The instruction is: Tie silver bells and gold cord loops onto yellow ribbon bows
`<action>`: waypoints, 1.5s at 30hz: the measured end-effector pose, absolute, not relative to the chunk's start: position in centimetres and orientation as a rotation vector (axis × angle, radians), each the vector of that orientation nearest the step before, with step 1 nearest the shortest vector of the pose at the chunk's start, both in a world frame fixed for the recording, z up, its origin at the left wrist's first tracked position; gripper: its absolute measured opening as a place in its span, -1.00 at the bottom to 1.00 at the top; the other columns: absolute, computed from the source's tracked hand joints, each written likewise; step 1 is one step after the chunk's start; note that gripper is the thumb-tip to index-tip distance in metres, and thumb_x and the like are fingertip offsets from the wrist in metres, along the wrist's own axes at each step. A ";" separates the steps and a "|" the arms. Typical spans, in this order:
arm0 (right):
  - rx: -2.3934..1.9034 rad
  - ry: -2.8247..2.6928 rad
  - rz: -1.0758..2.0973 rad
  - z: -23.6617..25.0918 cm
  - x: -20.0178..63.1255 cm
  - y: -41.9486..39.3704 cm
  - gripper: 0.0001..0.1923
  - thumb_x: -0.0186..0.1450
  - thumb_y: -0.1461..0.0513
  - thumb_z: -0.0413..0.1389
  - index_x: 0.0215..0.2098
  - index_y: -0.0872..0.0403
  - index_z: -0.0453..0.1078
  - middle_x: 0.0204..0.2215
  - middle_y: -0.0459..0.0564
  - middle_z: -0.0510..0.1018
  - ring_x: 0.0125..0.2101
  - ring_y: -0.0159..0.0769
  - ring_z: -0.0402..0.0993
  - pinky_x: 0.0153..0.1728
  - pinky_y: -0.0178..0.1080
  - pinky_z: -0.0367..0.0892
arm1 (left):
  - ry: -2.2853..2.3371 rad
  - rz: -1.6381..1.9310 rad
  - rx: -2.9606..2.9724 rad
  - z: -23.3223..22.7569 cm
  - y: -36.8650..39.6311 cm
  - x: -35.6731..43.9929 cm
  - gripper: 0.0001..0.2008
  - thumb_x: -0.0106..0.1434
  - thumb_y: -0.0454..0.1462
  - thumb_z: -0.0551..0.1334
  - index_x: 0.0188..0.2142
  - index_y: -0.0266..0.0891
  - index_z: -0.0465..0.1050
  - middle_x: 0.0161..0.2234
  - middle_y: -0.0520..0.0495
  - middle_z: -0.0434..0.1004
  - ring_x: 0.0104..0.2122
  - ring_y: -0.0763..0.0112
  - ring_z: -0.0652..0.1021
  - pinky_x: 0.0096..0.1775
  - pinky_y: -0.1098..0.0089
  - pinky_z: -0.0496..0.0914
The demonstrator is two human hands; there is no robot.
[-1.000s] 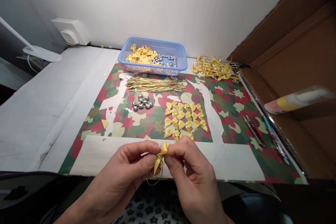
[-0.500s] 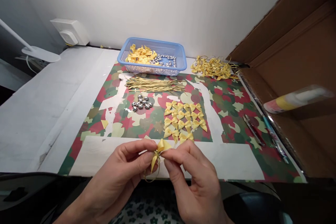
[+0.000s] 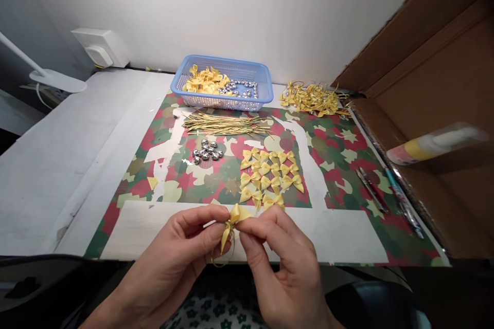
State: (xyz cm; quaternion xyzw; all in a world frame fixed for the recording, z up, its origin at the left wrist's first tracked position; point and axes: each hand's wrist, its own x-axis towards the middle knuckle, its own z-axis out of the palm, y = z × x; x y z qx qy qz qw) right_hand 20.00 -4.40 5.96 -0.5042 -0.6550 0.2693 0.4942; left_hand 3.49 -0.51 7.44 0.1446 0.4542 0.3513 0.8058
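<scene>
Left hand [image 3: 185,247]: thumb and index pinched on a yellow satin ribbon bow [image 3: 236,213]. Right hand [image 3: 287,262]: index fingertip touching the bow from the other side, thumb a bit below; I can't tell from here whether it's gripping a strand. Bow is between the two hands, above the near edge of the table, one tail pointing down. Thin gold cord [image 3: 219,265] hangs off it in a loop below the left fingers.

Just beyond the hands I count eleven loose yellow bows [image 3: 270,183] in three columns, on a camo-style patterned sheet [image 3: 208,185]. White paper strip [image 3: 328,236] runs along the sheet's near side. Left of the columns: a cluster of silver jingle bells [image 3: 206,155]. Behind those, a bundle of gold cord lengths [image 3: 224,125], roughly parallel.

Back by the wall: blue plastic basket [image 3: 268,79], ribbon pieces [image 3: 208,81] in its left half, small silver balls [image 3: 247,94] in its right. Right of it I have a heap of bows with cords [image 3: 316,100].

Far right: bottle [image 3: 419,150] with white nozzle, tilted, beside the cardboard box [image 3: 432,61]. Near it, a teal-and-white pen-like item [image 3: 403,203] and a slim metal-and-red tool [image 3: 371,191], type unclear.
</scene>
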 end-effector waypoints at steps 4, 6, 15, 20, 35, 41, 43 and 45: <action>-1.222 -1.586 0.646 6.1 19.9 -4.4 -0.76 0.39 0.45 0.04 -0.17 0.10 0.51 -0.42 -0.06 0.37 -0.43 -0.36 0.41 -0.44 -0.30 0.36 | 0.980 0.747 0.306 7.4 -0.5 3.5 -0.78 0.00 -0.27 0.62 -0.32 -0.25 0.76 -0.42 -0.06 0.68 -0.44 0.50 0.54 -0.34 0.60 0.48; -1.221 -1.577 0.647 6.0 19.9 -4.4 -0.77 0.40 0.45 0.04 -0.17 0.11 0.51 -0.41 -0.05 0.37 -0.42 -0.36 0.41 -0.44 -0.30 0.36 | 0.982 0.746 0.305 7.4 -0.5 3.5 -0.78 0.01 -0.28 0.62 -0.33 -0.24 0.76 -0.42 -0.06 0.68 -0.43 0.50 0.54 -0.34 0.59 0.49; -1.225 -1.566 0.604 5.9 19.6 -4.1 -0.81 0.39 0.44 0.06 -0.26 0.11 0.46 -0.43 -0.08 0.36 -0.44 -0.41 0.35 -0.45 -0.33 0.30 | 0.983 0.753 0.307 7.3 -0.7 3.7 -0.81 0.03 -0.29 0.61 -0.34 -0.23 0.75 -0.37 -0.06 0.71 -0.40 0.46 0.59 -0.32 0.57 0.49; -1.208 -1.563 0.628 5.7 19.7 -4.0 -0.78 0.41 0.45 0.04 -0.22 0.07 0.46 -0.42 -0.09 0.34 -0.42 -0.39 0.36 -0.43 -0.33 0.33 | 0.984 0.737 0.341 7.4 -0.7 3.7 -0.82 0.04 -0.26 0.60 -0.33 -0.22 0.75 -0.42 -0.05 0.68 -0.43 0.47 0.54 -0.33 0.55 0.47; -1.071 -1.278 1.192 4.6 20.2 -3.1 -0.79 0.47 0.22 0.11 -0.34 0.04 0.46 -0.42 -0.11 0.35 -0.38 -0.37 0.32 -0.35 -0.33 0.29 | 0.925 0.746 0.261 6.7 -1.2 4.3 -0.82 0.06 -0.29 0.60 -0.32 -0.24 0.74 -0.45 -0.02 0.65 -0.46 0.56 0.52 -0.35 0.63 0.44; -0.757 -0.869 1.637 4.6 20.8 -2.7 -0.73 0.37 0.05 0.26 -0.38 0.04 0.44 -0.43 -0.12 0.27 -0.40 -0.35 0.24 -0.35 -0.31 0.23 | 0.910 0.738 0.243 6.8 -1.2 4.3 -0.84 0.04 -0.33 0.61 -0.37 -0.29 0.73 -0.44 -0.04 0.66 -0.44 0.54 0.55 -0.32 0.60 0.48; -0.739 -0.792 1.683 4.9 20.9 -2.6 -0.75 0.37 0.08 0.27 -0.39 0.04 0.45 -0.45 -0.13 0.24 -0.42 -0.37 0.17 -0.38 -0.33 0.16 | 0.912 0.739 0.262 6.8 -1.2 4.3 -0.85 0.06 -0.31 0.60 -0.36 -0.26 0.73 -0.42 -0.04 0.67 -0.42 0.52 0.56 -0.29 0.58 0.49; -0.748 -0.729 1.730 5.1 21.0 -2.5 -0.75 0.37 0.10 0.27 -0.39 0.05 0.45 -0.47 -0.14 0.21 -0.44 -0.39 0.10 -0.40 -0.34 0.09 | 0.914 0.753 0.337 6.6 -1.2 4.2 -0.87 0.11 -0.26 0.58 -0.34 -0.20 0.74 -0.38 -0.03 0.67 -0.38 0.50 0.56 -0.27 0.58 0.48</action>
